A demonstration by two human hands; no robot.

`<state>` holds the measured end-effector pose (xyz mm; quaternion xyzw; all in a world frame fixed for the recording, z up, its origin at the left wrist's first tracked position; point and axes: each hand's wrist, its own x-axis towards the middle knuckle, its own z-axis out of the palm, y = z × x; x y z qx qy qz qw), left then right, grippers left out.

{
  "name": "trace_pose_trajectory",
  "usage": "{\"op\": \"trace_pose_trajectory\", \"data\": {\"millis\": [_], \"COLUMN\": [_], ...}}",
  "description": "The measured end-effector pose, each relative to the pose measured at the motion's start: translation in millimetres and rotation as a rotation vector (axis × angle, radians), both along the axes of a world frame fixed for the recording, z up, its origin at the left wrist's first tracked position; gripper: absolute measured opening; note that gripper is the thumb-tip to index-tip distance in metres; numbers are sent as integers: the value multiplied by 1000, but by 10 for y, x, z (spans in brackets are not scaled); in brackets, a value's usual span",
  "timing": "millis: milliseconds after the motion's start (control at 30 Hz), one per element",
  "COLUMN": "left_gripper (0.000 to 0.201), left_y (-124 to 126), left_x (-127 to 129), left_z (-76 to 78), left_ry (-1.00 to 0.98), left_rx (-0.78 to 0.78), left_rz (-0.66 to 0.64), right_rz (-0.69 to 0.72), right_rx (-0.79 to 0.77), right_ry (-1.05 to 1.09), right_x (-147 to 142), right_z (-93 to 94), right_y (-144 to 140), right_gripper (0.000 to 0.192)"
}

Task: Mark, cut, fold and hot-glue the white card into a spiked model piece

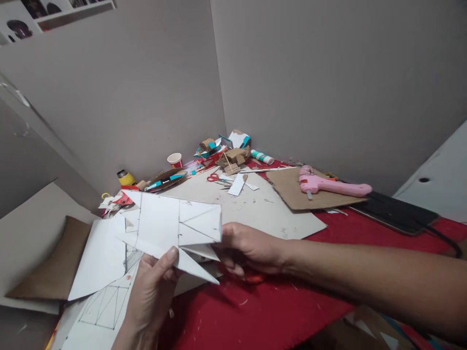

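Observation:
A folded piece of white card (158, 218) with ruled pencil lines and pointed flaps is held up over the table. My left hand (153, 282) pinches its lower edge, thumb on top. My right hand (251, 248) is at the card's right end, with its fingers curled and partly hidden behind the card. An orange-red thing (255, 278) shows just below that hand, too dark and blurred to name. Under and left of the card lies a white sheet (104, 306) with drawn panels and diagonals. Another white sheet (98, 257) overlaps it.
A pink glue gun (335, 186) rests on brown cardboard (284, 187) at right, near a black flat device (397, 212). Red-handled scissors (213, 178) lie on a pale board (292, 226). Behind are a paper cup (175, 160), a yellow container (126, 179) and cardboard scraps (235, 156).

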<state>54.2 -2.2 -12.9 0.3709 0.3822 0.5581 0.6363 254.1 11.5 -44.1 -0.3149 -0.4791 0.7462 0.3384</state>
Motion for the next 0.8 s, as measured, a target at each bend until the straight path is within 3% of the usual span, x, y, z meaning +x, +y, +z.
{"op": "trace_pose_trajectory", "data": {"millis": [67, 167, 233, 333, 533, 633, 800], "left_gripper": [16, 13, 12, 13, 14, 21, 22], "left_y": [51, 125, 165, 202, 181, 150, 128], "left_x": [-61, -184, -260, -327, -340, -364, -414], "left_z": [48, 132, 174, 206, 216, 207, 205], "left_ry": [-15, -39, -50, -63, -67, -73, -105], "left_rx": [51, 140, 182, 212, 261, 291, 319], "left_rz": [59, 180, 240, 280, 287, 285, 274], "right_rz": [-77, -77, -5, 103, 167, 166, 38], "right_rx": [272, 843, 1002, 1031, 993, 929, 872], "right_ry": [-318, -855, -1099, -1257, -1275, -1313, -1249], "right_x": [85, 230, 290, 295, 214, 200, 261], "right_z": [84, 197, 239, 263, 257, 230, 173], "right_y": [-8, -43, -82, -142, -149, -120, -73], "right_gripper": [27, 17, 15, 12, 23, 27, 13]}}
